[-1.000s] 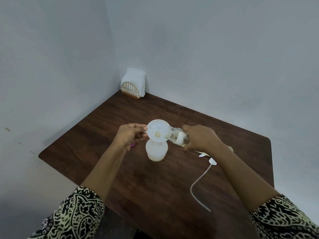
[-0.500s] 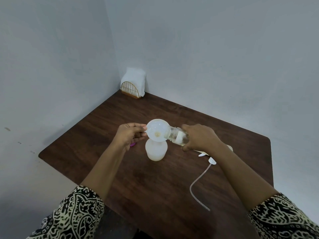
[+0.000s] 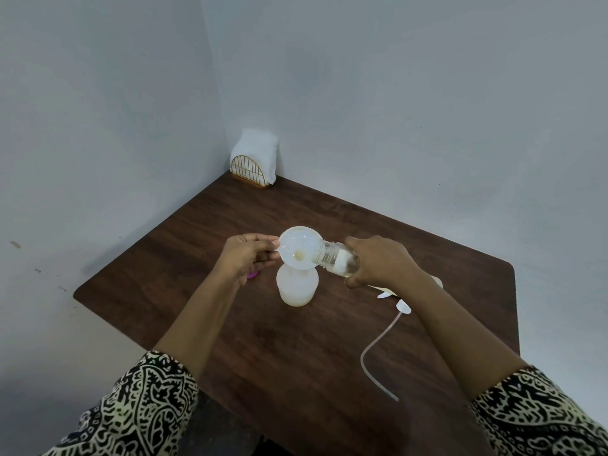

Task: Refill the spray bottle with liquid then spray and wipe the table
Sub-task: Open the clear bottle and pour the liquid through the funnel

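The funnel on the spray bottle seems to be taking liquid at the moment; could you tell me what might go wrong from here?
1. The funnel is steadied only at its rim by the left hand; a slip could tip it off the spray bottle.
2. The tilted clear bottle in the right hand might overshoot the rim onto the table.

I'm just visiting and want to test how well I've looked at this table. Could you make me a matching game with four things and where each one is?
Things:
1. funnel
2. clear refill bottle
3. napkin holder
4. spray tube

Places or states:
A. lying loose on the table, curved
B. standing in the far corner by the walls
C. sitting in the mouth of the white spray bottle, steadied by the left hand
D. tipped over in the right hand, mouth at the funnel's rim

Pairs: 1-C, 2-D, 3-B, 4-A
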{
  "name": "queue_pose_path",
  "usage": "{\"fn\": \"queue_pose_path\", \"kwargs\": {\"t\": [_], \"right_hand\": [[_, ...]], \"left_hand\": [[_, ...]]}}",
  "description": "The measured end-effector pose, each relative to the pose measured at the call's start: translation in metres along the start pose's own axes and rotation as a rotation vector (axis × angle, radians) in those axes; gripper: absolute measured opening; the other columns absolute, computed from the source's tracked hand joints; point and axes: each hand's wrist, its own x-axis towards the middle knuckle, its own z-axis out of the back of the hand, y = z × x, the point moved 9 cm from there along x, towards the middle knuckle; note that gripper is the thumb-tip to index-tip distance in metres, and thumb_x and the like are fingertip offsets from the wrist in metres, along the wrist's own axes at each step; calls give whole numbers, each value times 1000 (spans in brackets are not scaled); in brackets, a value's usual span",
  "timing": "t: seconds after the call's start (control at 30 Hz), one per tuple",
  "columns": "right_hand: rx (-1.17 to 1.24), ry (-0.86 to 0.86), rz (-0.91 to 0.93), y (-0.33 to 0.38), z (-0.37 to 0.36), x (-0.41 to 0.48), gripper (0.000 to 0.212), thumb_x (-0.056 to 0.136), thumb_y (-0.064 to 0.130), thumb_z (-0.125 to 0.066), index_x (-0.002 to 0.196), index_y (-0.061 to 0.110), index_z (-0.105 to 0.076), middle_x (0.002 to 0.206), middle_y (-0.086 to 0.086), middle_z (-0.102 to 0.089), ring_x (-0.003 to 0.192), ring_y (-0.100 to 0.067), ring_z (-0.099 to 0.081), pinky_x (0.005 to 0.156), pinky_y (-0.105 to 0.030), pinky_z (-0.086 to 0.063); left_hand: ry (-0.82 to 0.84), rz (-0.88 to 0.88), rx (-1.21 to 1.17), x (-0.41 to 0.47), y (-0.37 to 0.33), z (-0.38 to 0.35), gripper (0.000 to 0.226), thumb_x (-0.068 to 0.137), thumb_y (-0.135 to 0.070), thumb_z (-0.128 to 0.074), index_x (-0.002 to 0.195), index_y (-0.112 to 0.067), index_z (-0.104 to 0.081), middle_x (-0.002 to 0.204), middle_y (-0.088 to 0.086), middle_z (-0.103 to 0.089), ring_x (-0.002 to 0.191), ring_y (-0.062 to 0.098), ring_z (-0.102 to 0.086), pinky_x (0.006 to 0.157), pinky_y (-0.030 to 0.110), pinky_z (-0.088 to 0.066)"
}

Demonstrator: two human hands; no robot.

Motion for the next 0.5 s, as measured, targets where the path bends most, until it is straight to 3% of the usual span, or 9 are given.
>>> {"fn": "queue_pose_path", "kwargs": {"t": [0.5], "right_hand": [[-2, -9, 5, 0, 0, 1, 50, 70, 42, -71, 110, 22, -50, 83, 7, -51, 78, -17, -49, 48, -21, -21]], "left_hand": [[2, -12, -5, -2, -2, -1, 6, 85, 0, -65, 87, -3, -69, 62, 3, -72, 55, 9, -69, 50, 19, -54]]}}
